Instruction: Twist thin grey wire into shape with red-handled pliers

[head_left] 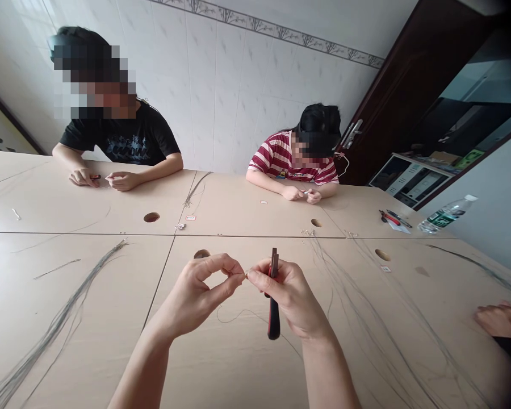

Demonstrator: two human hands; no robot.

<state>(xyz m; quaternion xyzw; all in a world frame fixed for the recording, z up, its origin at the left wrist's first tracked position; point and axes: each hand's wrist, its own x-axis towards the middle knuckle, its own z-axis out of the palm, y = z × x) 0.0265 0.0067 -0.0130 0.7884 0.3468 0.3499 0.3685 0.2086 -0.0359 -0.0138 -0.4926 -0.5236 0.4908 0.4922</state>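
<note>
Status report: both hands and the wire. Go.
Left hand pinches wire. Right hand grips pliers, nose up, thumb on same wire. Wire bundles lie on table either side, clear of hands.

Pretty bright here, we'd say: soft, even light all over, with no hard glare on the tabletop (89,318). We can't tell where it comes from. Shadows are faint, just a pale smudge under our left hand (196,295) and right hand (287,298), on the near side of the fingers.

Focus is best right at the fingers. The pliers (273,307) gripped in the right hand look crisp, but the wire (242,311) pinched at the left fingertips is almost too fine to resolve.

Heavy fisheye: the table seams bow out either side of the fingers, and the door (409,85) far right of them leans hard. The corners out that way go dark. Pixelation covers part of the person in black (123,139) and the person in stripes (281,156) beyond the fingers.
</note>
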